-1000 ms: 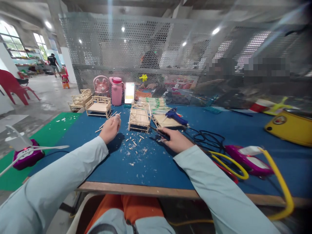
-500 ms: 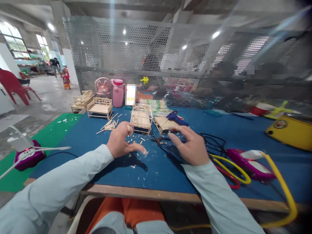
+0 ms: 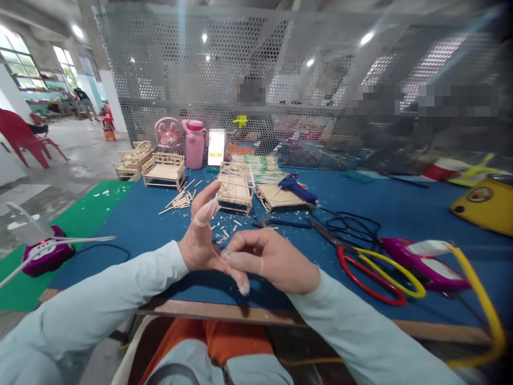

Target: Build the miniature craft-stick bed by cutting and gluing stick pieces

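Observation:
My left hand (image 3: 203, 243) is open above the front of the table, thumb and fingers spread, with whitish coverings on some fingertips. Against its thumb side, my right hand (image 3: 276, 262) pinches thumb and forefinger together; what lies between them is too small to make out. Just beyond the hands sit a small bamboo-stick model bed (image 3: 234, 192) and a flat stick-built frame (image 3: 280, 199), with a blue glue gun (image 3: 297, 187) resting on that frame. Pliers (image 3: 286, 223) lie behind my right hand. Large scissors with red and yellow handles (image 3: 360, 262) rest to its right.
Loose sticks (image 3: 178, 200) and scraps lie on the blue table mat. Further back stand a finished-looking model bench (image 3: 163, 172), a pink bottle (image 3: 194, 145) and a phone (image 3: 216, 147). Purple power strips (image 3: 425, 264) with cables flank both sides. A perforated metal screen (image 3: 180, 80) closes the back.
My right hand has moved left and down from near the pliers, and its fingers now pinch at my left hand. The left hand's fingers have spread upward. The scissors and pliers are more exposed.

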{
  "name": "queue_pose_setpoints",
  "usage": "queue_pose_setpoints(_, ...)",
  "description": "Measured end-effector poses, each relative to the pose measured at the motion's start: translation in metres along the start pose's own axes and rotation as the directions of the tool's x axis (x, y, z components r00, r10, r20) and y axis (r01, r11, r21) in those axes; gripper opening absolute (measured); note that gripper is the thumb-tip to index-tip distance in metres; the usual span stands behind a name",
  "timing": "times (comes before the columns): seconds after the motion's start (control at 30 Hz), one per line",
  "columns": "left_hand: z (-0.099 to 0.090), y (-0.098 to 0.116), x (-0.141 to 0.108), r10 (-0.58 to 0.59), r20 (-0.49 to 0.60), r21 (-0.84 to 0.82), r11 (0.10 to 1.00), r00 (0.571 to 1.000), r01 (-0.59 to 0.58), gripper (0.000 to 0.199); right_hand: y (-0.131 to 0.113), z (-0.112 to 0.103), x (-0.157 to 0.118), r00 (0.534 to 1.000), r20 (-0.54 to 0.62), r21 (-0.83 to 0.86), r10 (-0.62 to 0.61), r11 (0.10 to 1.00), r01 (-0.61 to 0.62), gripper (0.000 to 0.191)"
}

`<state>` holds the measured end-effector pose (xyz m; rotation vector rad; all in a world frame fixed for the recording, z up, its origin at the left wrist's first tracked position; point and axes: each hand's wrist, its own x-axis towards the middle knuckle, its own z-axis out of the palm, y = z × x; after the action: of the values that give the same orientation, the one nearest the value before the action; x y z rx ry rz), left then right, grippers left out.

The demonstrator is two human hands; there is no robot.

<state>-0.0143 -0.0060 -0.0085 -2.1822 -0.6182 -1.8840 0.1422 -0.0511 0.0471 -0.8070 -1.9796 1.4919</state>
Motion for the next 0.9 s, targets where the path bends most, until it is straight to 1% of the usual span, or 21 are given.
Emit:
queue_pose_setpoints(0.03,-0.001,0.0,0.001,0.039,0.006,-0.032,0.999,0.999,-0.039,0.111,0.001,0.0,0.007,0.999,0.026,0.033,0.026,0.999,-0.027,0.028)
queue_pose_setpoints(0.1,-0.003,0.001,0.002,0.101,-0.003,-0.068,0.993,0.995,-0.101,0.117,0.007,0.003,0.017,0.999,0.006,0.071,0.039,0.997,-0.039,0.033)
queue_pose_setpoints(0.17,-0.005,0.001,0.005,0.111,-0.016,-0.075,0.991,0.994,-0.112,0.118,0.015,0.008,0.025,0.996,-0.084,0.058,-0.003,0.998,0.008,0.035)
queue_pose_setpoints(0.23,-0.007,0.002,0.007,0.093,-0.043,-0.086,0.992,0.995,-0.096,0.114,0.024,0.015,0.03,0.973,-0.207,-0.052,-0.098,0.995,0.09,0.032)
queue_pose_setpoints(0.27,-0.008,0.003,0.008,0.063,-0.056,-0.1,0.993,0.996,-0.068,0.107,0.028,0.018,0.031,0.962,-0.229,-0.124,-0.151,0.984,0.126,0.031)
queue_pose_setpoints(0.3,-0.009,0.005,0.008,0.008,-0.049,-0.122,0.992,0.999,-0.014,0.094,0.032,0.021,0.032,0.954,-0.232,-0.185,-0.189,0.972,0.148,0.03)
queue_pose_setpoints(0.33,-0.009,0.007,0.009,-0.077,-0.004,-0.153,0.985,0.997,0.075,0.075,0.036,0.024,0.032,0.952,-0.229,-0.226,-0.201,0.963,0.149,0.029)
queue_pose_setpoints(0.37,-0.009,0.009,0.01,-0.189,0.068,-0.186,0.962,0.98,0.198,0.055,0.039,0.026,0.032,0.953,-0.239,-0.243,-0.188,0.962,0.129,0.03)
queue_pose_setpoints(0.4,-0.008,0.012,0.011,-0.319,0.152,-0.211,0.914,0.935,0.346,0.04,0.041,0.029,0.032,0.948,-0.275,-0.237,-0.159,0.967,0.094,0.031)
queue_pose_setpoints(0.43,-0.007,0.014,0.012,-0.453,0.233,-0.228,0.835,0.861,0.501,0.039,0.044,0.031,0.032,0.936,-0.33,-0.212,-0.121,0.976,0.051,0.033)
queue_pose_setpoints(0.47,-0.005,0.015,0.013,-0.575,0.27,-0.244,0.735,0.772,0.633,0.043,0.045,0.034,0.031,0.916,-0.392,-0.17,-0.081,0.985,0.014,0.034)
queue_pose_setpoints(0.5,-0.003,0.017,0.015,-0.672,0.297,-0.261,0.626,0.678,0.735,0.046,0.046,0.037,0.031,0.898,-0.437,-0.117,-0.045,0.993,-0.007,0.036)
queue_pose_setpoints(0.53,-0.001,0.017,0.016,-0.744,0.31,-0.287,0.519,0.591,0.805,0.047,0.047,0.04,0.031,0.888,-0.459,-0.055,-0.015,0.998,-0.012,0.036)
queue_pose_setpoints(0.57,0.001,0.018,0.017,-0.792,0.325,-0.317,0.424,0.517,0.849,0.048,0.047,0.043,0.032,0.882,-0.471,0.015,0.014,1.0,-0.008,0.036)
queue_pose_setpoints(0.6,0.002,0.018,0.018,-0.817,0.354,-0.343,0.34,0.456,0.876,0.048,0.046,0.046,0.032,0.882,-0.468,0.095,0.052,0.995,-0.008,0.036)
queue_pose_setpoints(0.63,0.004,0.018,0.019,-0.823,0.395,-0.369,0.264,0.408,0.891,0.048,0.046,0.048,0.033,0.887,-0.451,0.185,0.098,0.983,-0.014,0.037)
queue_pose_setpoints(0.67,0.004,0.018,0.02,-0.819,0.438,-0.393,0.197,0.371,0.898,0.049,0.045,0.049,0.032,0.896,-0.418,0.28,0.149,0.96,-0.029,0.037)
queue_pose_setpoints(0.73,0.005,0.017,0.022,-0.792,0.516,-0.446,0.077,0.327,0.892,0.048,0.043,0.048,0.03,0.919,-0.308,0.448,0.248,0.89,-0.09,0.038)
queue_pose_setpoints(0.77,0.004,0.016,0.023,-0.774,0.552,-0.478,0.008,0.308,0.878,0.049,0.041,0.046,0.027,0.927,-0.247,0.499,0.282,0.857,-0.129,0.038)
queue_pose_setpoints(0.83,0.001,0.012,0.025,-0.721,0.642,-0.527,-0.17,0.26,0.833,0.052,0.037,0.041,0.018,0.941,-0.137,0.491,0.308,0.847,-0.205,0.036)
queue_pose_setpoints(0.9,-0.003,0.007,0.028,-0.616,0.761,-0.508,-0.368,0.205,0.779,0.058,0.031,0.035,0.007,0.957,-0.069,0.34,0.283,0.908,-0.244,0.03)
